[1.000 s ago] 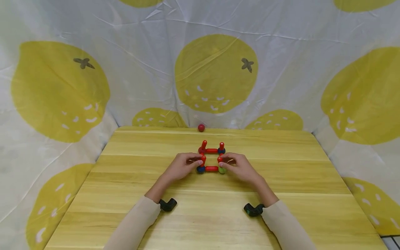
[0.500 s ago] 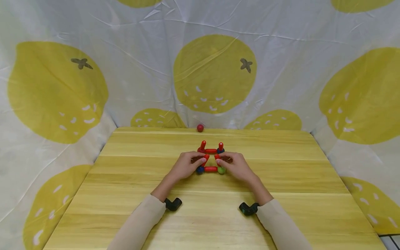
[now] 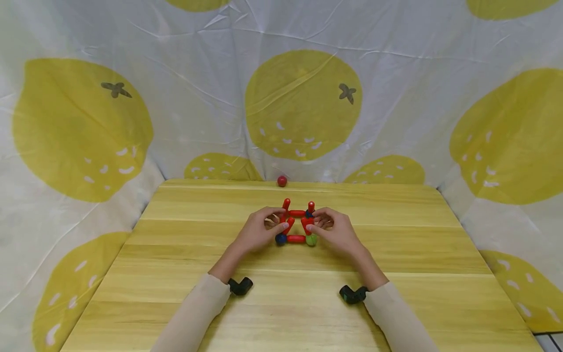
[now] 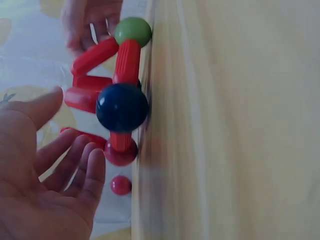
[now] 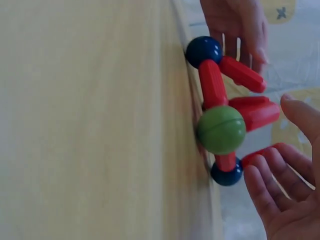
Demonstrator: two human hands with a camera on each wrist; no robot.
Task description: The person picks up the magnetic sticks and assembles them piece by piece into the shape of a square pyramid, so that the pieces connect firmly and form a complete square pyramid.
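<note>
A frame of red rods joined by balls lies on the table. Its near corners are a blue ball [image 4: 122, 107] and a green ball [image 5: 221, 130]; the far ones are a red ball [image 4: 121, 151] and another blue ball [image 5: 226, 171]. From the near corners, the left rod [image 3: 289, 226] and right rod [image 3: 306, 226] lean inward toward each other. My left hand [image 3: 259, 230] spreads beside the left side, thumb close to the near rod, fingertips by the far-left rod [image 3: 286, 204]. Mirroring it, my right hand [image 3: 336, 230] has fingertips beside the far-right rod [image 5: 260, 151].
A loose red ball [image 3: 282, 181] sits at the back edge of the wooden table [image 3: 290, 308]. Behind hangs a pale cloth [image 3: 396, 107] printed with lemons. Black devices, one on the left wrist [image 3: 241, 287] and one on the right [image 3: 353, 295], jut inward.
Both hands tipped the near rods inward from more upright, then loosened from them. Their fingers have since spread and moved back toward the far rods.
</note>
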